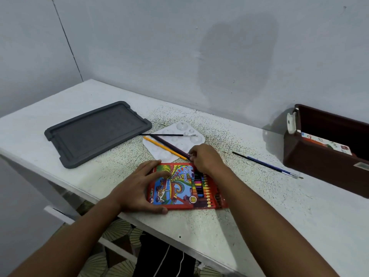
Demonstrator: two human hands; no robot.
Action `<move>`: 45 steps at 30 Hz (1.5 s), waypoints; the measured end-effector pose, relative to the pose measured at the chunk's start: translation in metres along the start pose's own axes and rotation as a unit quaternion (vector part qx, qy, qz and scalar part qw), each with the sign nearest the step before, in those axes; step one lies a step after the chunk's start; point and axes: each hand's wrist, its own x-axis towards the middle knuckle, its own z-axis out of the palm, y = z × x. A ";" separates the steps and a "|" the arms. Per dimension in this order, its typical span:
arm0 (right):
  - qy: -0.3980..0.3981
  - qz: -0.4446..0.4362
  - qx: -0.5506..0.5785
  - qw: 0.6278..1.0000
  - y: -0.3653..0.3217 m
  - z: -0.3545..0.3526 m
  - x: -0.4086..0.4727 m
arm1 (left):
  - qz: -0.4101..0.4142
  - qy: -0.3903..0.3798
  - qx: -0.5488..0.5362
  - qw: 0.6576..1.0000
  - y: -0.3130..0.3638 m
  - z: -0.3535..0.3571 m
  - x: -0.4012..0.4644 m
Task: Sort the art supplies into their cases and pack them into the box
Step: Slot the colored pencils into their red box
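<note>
A red colour-pencil case (175, 188) with a bright printed cover lies flat near the table's front edge, pencil tips showing through its window. My left hand (139, 186) rests on its left side, fingers spread and thumb along the near edge. At the case's far right corner my right hand (205, 158) pinches the end of a dark purple pencil (169, 144). An orange pencil (163, 147) lies beside it across a white paint palette (197, 138). A thin black brush (169, 135) lies on the palette. A blue-handled brush (267, 165) lies to the right.
A dark grey lid or tray (95, 134) lies flat at the left. A dark brown box (323, 162) stands open at the right edge, with a printed card inside. The wall runs close behind the white speckled table (259, 206).
</note>
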 end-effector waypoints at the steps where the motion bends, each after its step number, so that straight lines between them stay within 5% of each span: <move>1: 0.000 0.005 -0.007 1.000 -0.001 0.001 0.001 | 0.000 0.002 -0.001 1.000 0.000 0.000 0.000; 15: 0.076 0.073 0.101 0.989 0.029 -0.028 -0.022 | 0.006 0.000 0.002 1.000 -0.003 0.002 0.002; 30: 0.103 0.080 -0.011 0.991 0.164 -0.065 -0.097 | 0.010 0.006 -0.003 1.000 -0.003 0.003 0.001; 38: 0.081 0.041 -0.010 0.996 0.143 -0.060 -0.082 | 0.017 0.005 -0.001 1.000 -0.002 0.004 0.001; 45: 0.027 -0.001 0.107 0.994 0.085 -0.040 -0.062 | 0.005 -0.006 -0.004 1.000 -0.004 0.003 0.000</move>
